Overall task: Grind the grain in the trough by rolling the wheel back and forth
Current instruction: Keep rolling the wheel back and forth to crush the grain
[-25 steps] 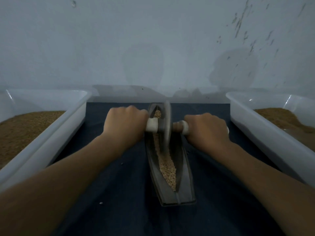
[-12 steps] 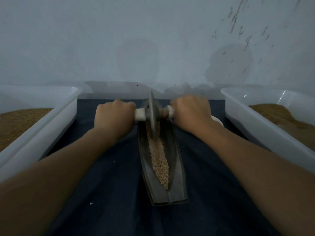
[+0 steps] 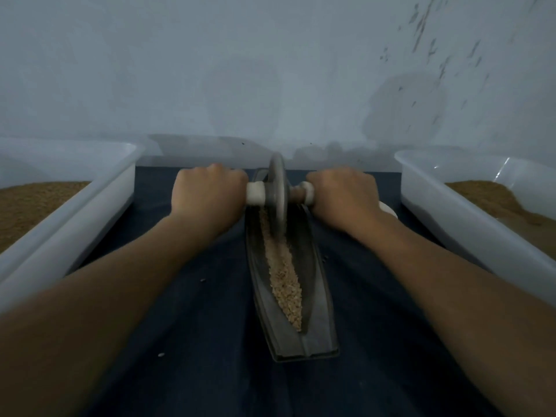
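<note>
Head view: the dark, boat-shaped trough (image 3: pixel 314 266) lies in the middle of the frame on a dark blue cloth (image 3: pixel 195 326). Its long axis runs from the lower centre up toward the top of the frame, leaning slightly left as it goes. The blunt near end sits at lower centre and the far end points at the pale wall (image 3: pixel 240 70). Pale grain (image 3: pixel 285 281) lies in a narrow strip along the groove and tapers to a point toward the near end.

The grey wheel (image 3: pixel 278 188) stands upright on edge in the far part of the trough, just above the centre of the frame. Its thin rim faces the camera, and its lower edge is blurred where it meets the grain. A handle (image 3: pixel 255 192) passes through the hub from left to right, at right angles to the trough's long axis, with pale sections showing on each side of the disc.

The left hand (image 3: pixel 207 197) grips the left half of the handle, fingers curled fully round it and knuckles up. The right hand (image 3: pixel 343 194) grips the right half the same way, and a pale end of the handle shows past its outer edge. Both forearms reach in from the lower corners.

A white left tub (image 3: pixel 90 212) at the left edge and a white right tub (image 3: pixel 451 218) at the right edge each hold brown granular material (image 3: pixel 36 206). A few stray kernels (image 3: pixel 161 354) dot the cloth to the lower left of the trough
</note>
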